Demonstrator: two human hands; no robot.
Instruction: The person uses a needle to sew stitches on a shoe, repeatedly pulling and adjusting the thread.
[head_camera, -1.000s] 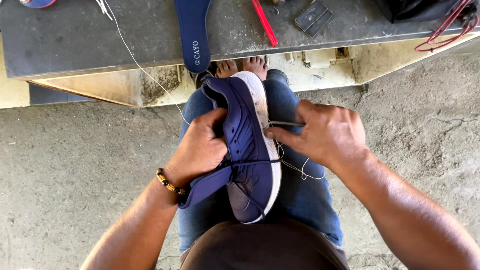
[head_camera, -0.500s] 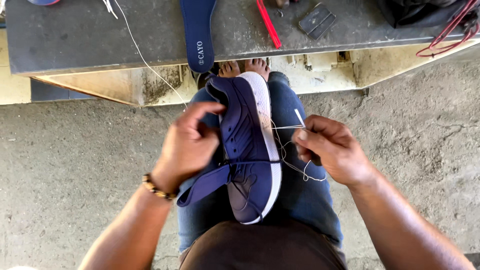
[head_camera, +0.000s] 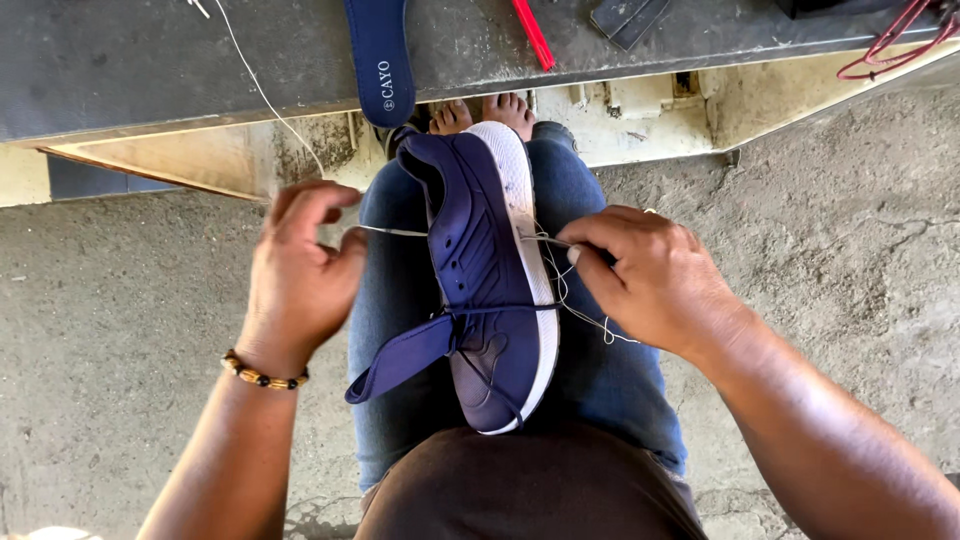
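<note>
Left hand (head_camera: 300, 275) drew back — thread (head_camera: 395, 231) taut across shoe (head_camera: 490, 270).

The shoe (head_camera: 490, 270) is navy with a white sole and a navy strap. The thread (head_camera: 395, 231) is white. The jeans (head_camera: 600, 370) are blue. The bracelet (head_camera: 262, 373) has amber and dark beads. On the grey bench (head_camera: 150, 70) lie a navy insole (head_camera: 380, 55) at its near edge and a red tool (head_camera: 533, 32).

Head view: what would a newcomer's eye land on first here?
First, the navy shoe with its white sole, lying on the person's lap at centre. The left hand pulls a pale thread taut out of its left side, while the right hand pinches a needle at the sole edge. A navy insole hangs off the bench above.
</note>
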